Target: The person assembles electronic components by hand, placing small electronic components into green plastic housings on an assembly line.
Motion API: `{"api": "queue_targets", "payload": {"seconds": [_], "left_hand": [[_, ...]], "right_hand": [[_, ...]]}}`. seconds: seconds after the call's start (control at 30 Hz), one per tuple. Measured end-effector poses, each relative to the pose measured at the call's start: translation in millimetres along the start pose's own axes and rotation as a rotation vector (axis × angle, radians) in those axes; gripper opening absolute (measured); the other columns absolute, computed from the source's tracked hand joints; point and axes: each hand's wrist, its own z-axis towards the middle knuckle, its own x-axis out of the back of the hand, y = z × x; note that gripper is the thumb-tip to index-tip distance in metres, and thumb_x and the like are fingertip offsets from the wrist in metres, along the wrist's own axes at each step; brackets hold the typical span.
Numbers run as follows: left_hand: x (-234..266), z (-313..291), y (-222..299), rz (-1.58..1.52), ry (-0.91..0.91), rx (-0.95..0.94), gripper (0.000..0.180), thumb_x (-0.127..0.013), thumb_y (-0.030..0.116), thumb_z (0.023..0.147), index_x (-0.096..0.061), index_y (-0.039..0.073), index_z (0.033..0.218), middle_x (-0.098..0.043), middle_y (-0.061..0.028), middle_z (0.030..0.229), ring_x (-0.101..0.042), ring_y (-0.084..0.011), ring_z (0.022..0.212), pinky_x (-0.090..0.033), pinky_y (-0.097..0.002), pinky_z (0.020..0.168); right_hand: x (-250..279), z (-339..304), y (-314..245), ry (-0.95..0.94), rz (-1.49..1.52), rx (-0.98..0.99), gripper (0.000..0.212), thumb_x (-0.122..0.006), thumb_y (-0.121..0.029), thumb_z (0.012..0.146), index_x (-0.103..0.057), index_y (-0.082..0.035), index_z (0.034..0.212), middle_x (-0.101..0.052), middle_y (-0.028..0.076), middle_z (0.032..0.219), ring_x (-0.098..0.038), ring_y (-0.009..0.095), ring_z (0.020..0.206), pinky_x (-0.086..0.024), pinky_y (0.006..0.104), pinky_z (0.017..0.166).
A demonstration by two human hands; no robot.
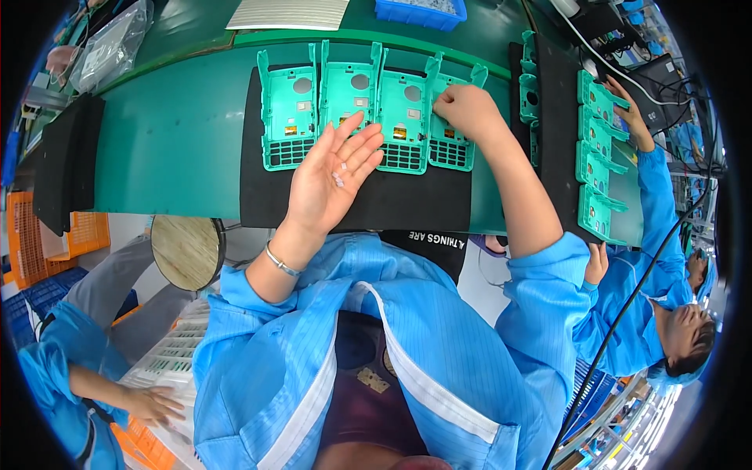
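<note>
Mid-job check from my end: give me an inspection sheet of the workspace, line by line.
Surface: green table, black mat on it.
Job's things: four green housings side by side on the mat; small pale pieces in the left hand.
Clutter: blue bin, white ribbed sheet and clear plastic bag toward the far side.
Left hand: open, palm up.
Right hand: fingers bent at the rightmost housing; anything pinched is hidden.
Cables: white cable upper right; black cable crossing the right side of the view.
Surroundings: round stool, orange crate; co-worker's hand lower left, another's blue sleeve at right.
</note>
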Motion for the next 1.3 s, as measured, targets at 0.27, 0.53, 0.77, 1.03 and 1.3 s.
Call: {"api": "queue_targets", "payload": {"seconds": [0.27, 0.53, 0.77, 1.03, 1.3], "left_hand": [[3, 3, 2, -0.034, -0.017, -0.013, 0.05, -0.037, 0.035, 0.096, -0.035, 0.0, 0.131, -0.045, -0.0191, 0.127, -0.045, -0.025, 0.119, -0.037, -0.0369, 0.101], [-3, 6, 2, -0.055, -0.006, -0.068, 0.049, -0.038, 0.033, 0.095, -0.036, -0.001, 0.131, -0.044, -0.0203, 0.127, -0.046, -0.0257, 0.118, -0.037, -0.0373, 0.101], [0, 5, -1, -0.057, -0.02, -0.129, 0.049, -0.038, 0.032, 0.096, -0.035, -0.002, 0.131, -0.044, -0.0212, 0.128, -0.045, -0.0272, 0.118, -0.037, -0.0387, 0.101], [1, -2, 2, -0.031, -0.069, -0.158, 0.052, -0.038, 0.034, 0.095, -0.028, 0.002, 0.135, -0.04, -0.0205, 0.132, -0.041, -0.0277, 0.123, -0.034, -0.0383, 0.102], [-9, -7, -1, -0.061, -0.126, -0.072, 0.054, -0.034, 0.038, 0.096, -0.024, 0.006, 0.138, -0.031, -0.0186, 0.139, -0.049, -0.0139, 0.102, -0.041, -0.0222, 0.08]], "right_hand": [[-41, -44, 8, 0.463, 0.093, 0.314, 0.027, -0.054, -0.004, 0.077, -0.063, -0.007, 0.103, -0.059, 0.011, 0.093, -0.059, 0.03, 0.085, -0.048, 0.0383, 0.073], [-51, -42, 3, 0.535, -0.06, 0.359, 0.04, -0.053, 0.004, 0.069, -0.061, -0.004, 0.107, -0.056, 0.01, 0.096, -0.057, 0.03, 0.086, -0.048, 0.0381, 0.074], [-57, -48, 13, 0.576, 0.003, 0.393, 0.038, -0.052, 0.006, 0.07, -0.061, -0.005, 0.106, -0.056, 0.011, 0.1, -0.056, 0.03, 0.088, -0.048, 0.0385, 0.075], [-27, -71, -22, 0.467, 0.343, 0.449, 0.02, -0.056, -0.002, 0.077, -0.062, -0.003, 0.097, -0.059, 0.013, 0.101, -0.058, 0.029, 0.088, -0.048, 0.0372, 0.074], [-38, -86, -83, 0.382, 0.345, 0.764, 0.007, -0.061, -0.008, 0.075, -0.062, -0.009, 0.082, -0.059, 0.006, 0.08, -0.059, 0.027, 0.072, -0.048, 0.035, 0.062]]}}
